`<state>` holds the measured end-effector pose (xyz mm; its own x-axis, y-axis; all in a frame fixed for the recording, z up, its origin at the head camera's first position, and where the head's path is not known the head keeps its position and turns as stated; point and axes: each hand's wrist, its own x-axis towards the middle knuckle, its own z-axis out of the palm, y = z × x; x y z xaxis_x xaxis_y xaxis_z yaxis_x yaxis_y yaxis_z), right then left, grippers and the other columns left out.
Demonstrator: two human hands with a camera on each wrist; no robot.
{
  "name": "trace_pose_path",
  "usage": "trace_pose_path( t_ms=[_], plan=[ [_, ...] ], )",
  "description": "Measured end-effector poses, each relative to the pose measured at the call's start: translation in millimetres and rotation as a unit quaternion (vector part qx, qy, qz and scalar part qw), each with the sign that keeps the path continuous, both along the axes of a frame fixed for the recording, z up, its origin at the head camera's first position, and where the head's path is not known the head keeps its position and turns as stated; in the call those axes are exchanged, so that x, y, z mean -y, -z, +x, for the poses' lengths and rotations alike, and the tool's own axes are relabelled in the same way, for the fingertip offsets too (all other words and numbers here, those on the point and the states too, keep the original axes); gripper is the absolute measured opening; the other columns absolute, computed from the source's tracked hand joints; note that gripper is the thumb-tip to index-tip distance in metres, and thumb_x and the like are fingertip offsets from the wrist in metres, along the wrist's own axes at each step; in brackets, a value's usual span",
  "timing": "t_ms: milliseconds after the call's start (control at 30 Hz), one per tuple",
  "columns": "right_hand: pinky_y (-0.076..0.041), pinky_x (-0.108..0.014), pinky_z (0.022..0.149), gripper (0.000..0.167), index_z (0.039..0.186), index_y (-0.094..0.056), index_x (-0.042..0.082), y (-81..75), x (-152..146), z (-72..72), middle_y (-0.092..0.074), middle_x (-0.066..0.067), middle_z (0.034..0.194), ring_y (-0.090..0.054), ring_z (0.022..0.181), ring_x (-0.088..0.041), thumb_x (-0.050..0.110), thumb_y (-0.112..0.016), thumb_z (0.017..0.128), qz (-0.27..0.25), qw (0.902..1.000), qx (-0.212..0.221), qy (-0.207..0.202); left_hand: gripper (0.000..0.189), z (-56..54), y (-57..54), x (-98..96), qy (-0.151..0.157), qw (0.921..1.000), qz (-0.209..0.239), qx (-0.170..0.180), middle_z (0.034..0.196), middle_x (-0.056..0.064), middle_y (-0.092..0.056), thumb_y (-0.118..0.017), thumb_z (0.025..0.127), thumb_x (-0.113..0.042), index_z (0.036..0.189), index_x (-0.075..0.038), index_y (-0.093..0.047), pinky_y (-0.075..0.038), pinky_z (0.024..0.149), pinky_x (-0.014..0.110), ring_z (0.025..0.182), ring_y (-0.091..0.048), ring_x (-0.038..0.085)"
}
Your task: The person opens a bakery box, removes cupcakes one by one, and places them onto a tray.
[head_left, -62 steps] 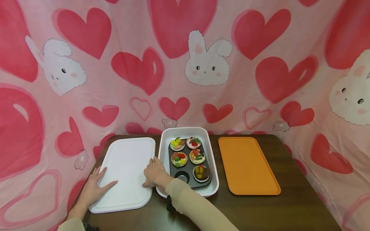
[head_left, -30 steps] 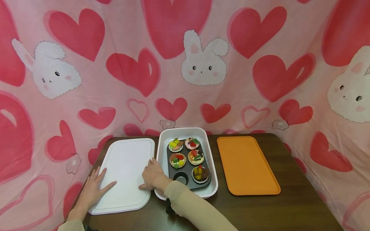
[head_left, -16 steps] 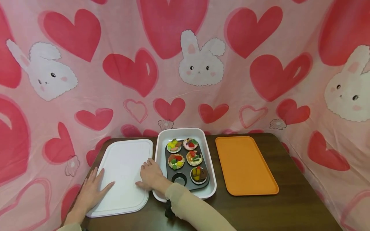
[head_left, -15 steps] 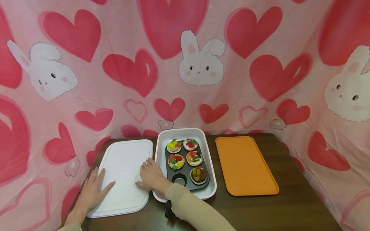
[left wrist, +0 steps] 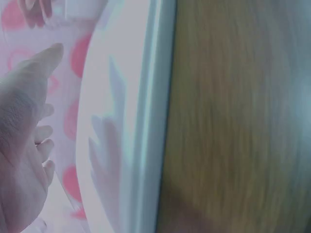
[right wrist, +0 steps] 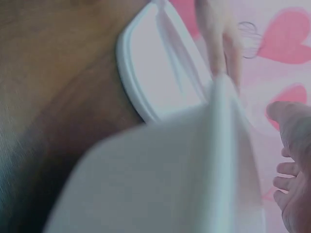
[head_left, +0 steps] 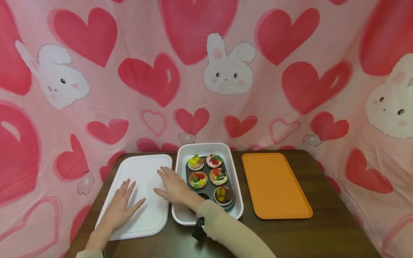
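Observation:
A flat white lid [head_left: 145, 175] with rounded corners lies on the left of the table. Above its left half, my left hand [head_left: 120, 210] hovers with spread fingers; a shadow falls on the lid [left wrist: 116, 121] in the left wrist view, apart from the hand [left wrist: 24, 131]. My right hand [head_left: 175, 187] is over the lid's right edge and the left rim of a white bin [head_left: 239, 197], its fingers extended and holding nothing. Inside the bin sits a dark muffin tin [head_left: 209, 190] with several toy fruit tarts [head_left: 222, 194]. One cup is partly hidden by my right wrist.
An orange tray [head_left: 277, 186] lies flat on the right of the dark wooden table [head_left: 232, 236]. Behind the table hangs a pink cloth [head_left: 193, 86] printed with hearts and rabbits.
Both hands were resting on the white lid's left and right sides. Now they have lifted off, the left moving inward to the right and the right slightly forward. The lid stays about where it was.

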<state>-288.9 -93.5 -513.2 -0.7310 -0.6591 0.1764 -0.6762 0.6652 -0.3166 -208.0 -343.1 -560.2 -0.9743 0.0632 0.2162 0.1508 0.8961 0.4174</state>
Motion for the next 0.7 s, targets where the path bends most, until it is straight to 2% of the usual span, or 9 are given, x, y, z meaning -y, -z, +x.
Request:
trace_pose_path(
  t_ms=[167, 333, 500, 700],
  plan=[
    [-0.043, -0.042, 0.133, 0.072, 0.166, -0.047, 0.008, -11.0, -19.8, -7.5, -0.048, -0.013, 0.172, -0.049, 0.160, -0.028, 0.046, -0.067, 0.108, -0.014, 0.9998, 0.006, 0.011, 0.088, 0.8, -6.0, -24.6, 0.021, 0.9996, -0.001, -0.016, 0.171, 0.036, -0.038, -0.084, 0.095, -0.043, 0.161, 0.003, -0.049, -0.030, 0.129, 0.073, 0.159, -0.035, 0.058],
    [-0.045, -0.044, 0.131, 0.073, 0.165, -0.048, 0.007, -12.7, -42.2, -17.1, -0.049, -0.013, 0.171, -0.051, 0.158, -0.028, 0.044, -0.070, 0.106, -0.027, 0.9994, 0.008, 0.019, 0.088, -0.3, -15.6, -44.0, 0.033, 0.9993, -0.001, -0.015, 0.174, 0.032, -0.036, -0.083, 0.095, -0.044, 0.163, 0.001, -0.049, -0.031, 0.129, 0.074, 0.163, -0.033, 0.055],
    [-0.049, -0.048, 0.128, 0.074, 0.164, -0.048, 0.002, -13.0, -66.7, -27.1, -0.050, -0.017, 0.170, -0.053, 0.156, -0.032, 0.040, -0.073, 0.105, -0.055, 0.9982, 0.009, 0.022, 0.088, -1.7, -24.4, -65.6, 0.056, 0.9981, -0.005, -0.026, 0.176, 0.027, -0.038, -0.083, 0.095, -0.045, 0.163, 0.000, -0.050, -0.034, 0.129, 0.071, 0.164, -0.036, 0.049],
    [-0.044, -0.055, 0.131, 0.081, 0.166, -0.043, 0.001, -14.2, -94.0, -37.9, -0.045, -0.020, 0.173, -0.047, 0.160, -0.038, 0.040, -0.076, 0.103, -0.079, 0.9953, 0.042, 0.037, 0.091, 2.5, -25.2, -87.9, 0.078, 0.9965, -0.008, -0.028, 0.176, 0.021, -0.040, -0.084, 0.094, -0.049, 0.163, -0.002, -0.050, -0.036, 0.130, 0.068, 0.164, -0.040, 0.042]
  ],
)
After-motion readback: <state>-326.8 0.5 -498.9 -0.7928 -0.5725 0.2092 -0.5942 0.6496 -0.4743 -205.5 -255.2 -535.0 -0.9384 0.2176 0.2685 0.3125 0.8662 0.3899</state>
